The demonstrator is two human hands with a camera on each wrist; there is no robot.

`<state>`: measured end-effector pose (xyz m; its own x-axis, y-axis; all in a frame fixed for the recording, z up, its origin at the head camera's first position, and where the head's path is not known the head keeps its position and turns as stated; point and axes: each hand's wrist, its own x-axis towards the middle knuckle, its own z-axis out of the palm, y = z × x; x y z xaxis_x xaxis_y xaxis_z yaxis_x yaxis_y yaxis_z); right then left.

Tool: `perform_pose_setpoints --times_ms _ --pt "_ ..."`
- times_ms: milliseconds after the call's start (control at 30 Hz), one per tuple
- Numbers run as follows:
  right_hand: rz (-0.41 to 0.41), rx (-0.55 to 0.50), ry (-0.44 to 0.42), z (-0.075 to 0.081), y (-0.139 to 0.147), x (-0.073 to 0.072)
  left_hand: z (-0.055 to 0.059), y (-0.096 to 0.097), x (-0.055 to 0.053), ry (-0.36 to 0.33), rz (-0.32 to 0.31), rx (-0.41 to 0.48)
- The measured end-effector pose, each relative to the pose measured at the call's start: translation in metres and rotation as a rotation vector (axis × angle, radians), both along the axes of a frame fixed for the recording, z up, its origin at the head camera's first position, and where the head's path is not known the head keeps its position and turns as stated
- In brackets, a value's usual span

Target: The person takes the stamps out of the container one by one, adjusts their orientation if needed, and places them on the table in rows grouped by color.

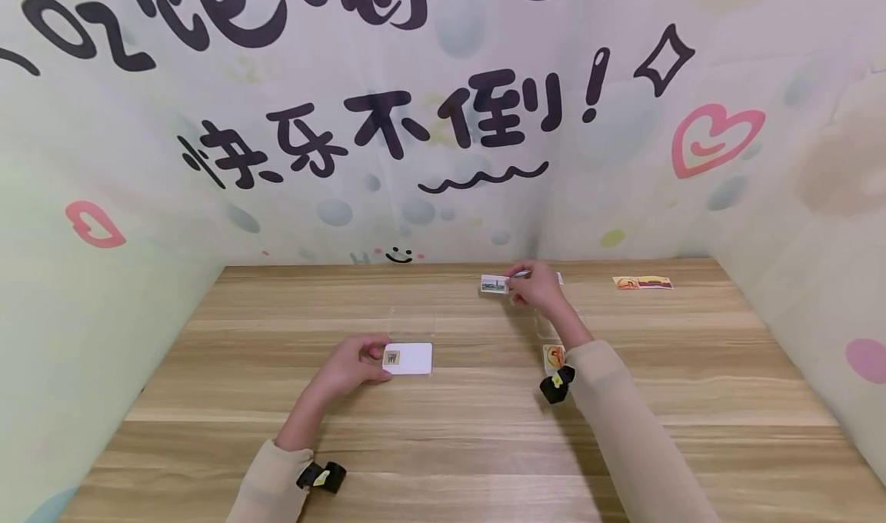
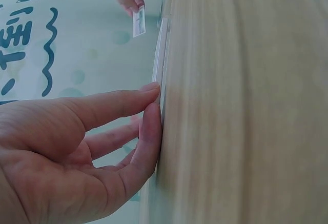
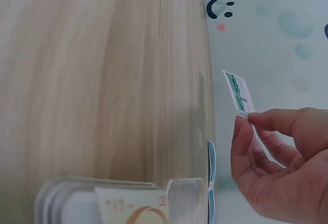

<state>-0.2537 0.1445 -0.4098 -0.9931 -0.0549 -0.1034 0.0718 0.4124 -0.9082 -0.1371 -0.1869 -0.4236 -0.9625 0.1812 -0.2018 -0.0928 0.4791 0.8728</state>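
My right hand (image 1: 536, 288) pinches a small postage stamp (image 1: 493, 284) with a green and grey picture and a white border, held up off the table near its back edge. In the right wrist view, the stamp (image 3: 238, 92) is tilted between thumb and forefinger. At the middle left, my left hand (image 1: 351, 365) grips the left end of a flat white card (image 1: 415, 359), on which a small brown stamp (image 1: 391, 358) lies. The left wrist view shows the card edge-on, thumb and fingertips at its edge.
Behind the white card lies a clear plastic lid (image 1: 412, 323). A clear case with an orange stamp (image 1: 554, 356) is partly under my right wrist. More stamps (image 1: 642, 283) lie at the back right, and others (image 3: 211, 163) beyond the case. A printed cloth wall (image 1: 477, 215) rises behind the wooden table (image 1: 471, 446).
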Motion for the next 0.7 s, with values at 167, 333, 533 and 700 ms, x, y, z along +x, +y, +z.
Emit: perform_pose_setpoints --times_ms 167,333,533,700 --pt "0.004 -0.045 0.0 -0.0007 0.0003 -0.0026 0.0008 0.0001 0.0004 0.002 0.002 -0.004" --pt "0.008 -0.052 -0.008 0.0007 0.0008 -0.0035 0.0022 0.0001 0.0012 0.006 -0.002 -0.004" --pt "0.022 -0.038 -0.021 0.0025 0.0027 -0.0041 0.0029 0.0005 0.0018 0.005 -0.007 0.013" --pt "0.023 -0.024 -0.014 0.0024 0.0037 -0.0063 0.0029 0.0009 0.0018 0.002 -0.002 0.004"
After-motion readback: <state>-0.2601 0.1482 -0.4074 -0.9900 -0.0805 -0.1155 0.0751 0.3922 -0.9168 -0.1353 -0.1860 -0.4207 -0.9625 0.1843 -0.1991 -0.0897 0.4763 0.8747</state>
